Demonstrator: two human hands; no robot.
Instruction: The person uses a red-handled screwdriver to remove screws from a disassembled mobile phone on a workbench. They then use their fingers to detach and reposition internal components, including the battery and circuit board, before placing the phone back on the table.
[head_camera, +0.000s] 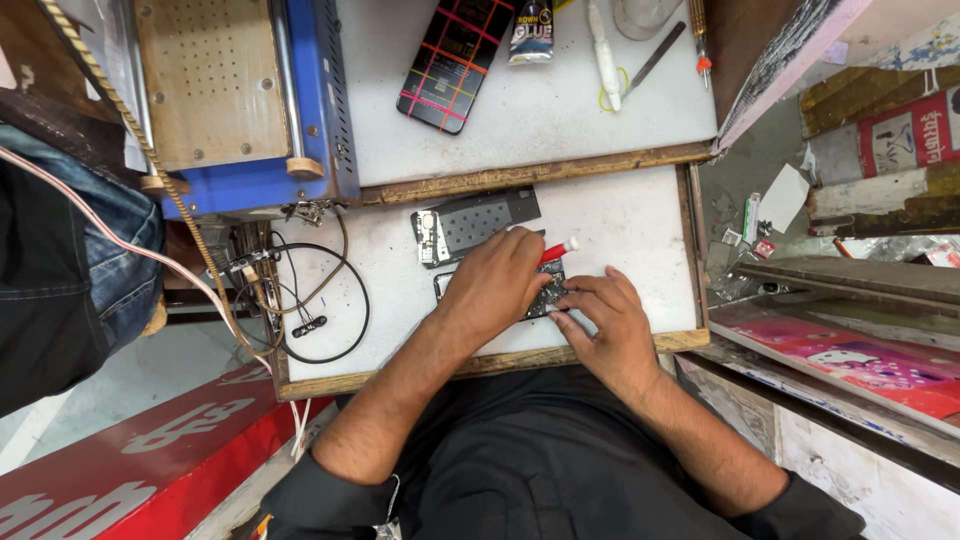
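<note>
1. The left hand (495, 285) is curled shut around a red-handled tool (556, 250); only the red shaft and white end show past the knuckles, and the working tip is hidden under the hand.
2. The right hand (605, 320) lies flat and loosely open, its fingertips pressing on an opened phone (548, 292); it grips nothing that can be seen.
3. The phone rests on the white counter (640, 215), between the two hands and mostly covered by them; only a dark strip of its inside and one edge left of the left wrist show, and the parts inside are too small to make out.
4. Just beyond the left hand lies a dark back panel (475, 222) with a pale camera block at its end; the knuckles overlap its near corner, and whether they touch it cannot be told.
5. Left of the left forearm, apart from it, a black cable (325, 300) loops on the counter; its ends run into a tangle of clips that is hard to read.
6. Well beyond both hands, on the upper counter, lie a dark phone with coloured grid lines (450, 60), a glue tube (532, 30) cut off by the frame, a white tool (605, 55) and tweezers (655, 58).
7. A blue machine (325, 110) stands far to the left, partly out of frame.
</note>
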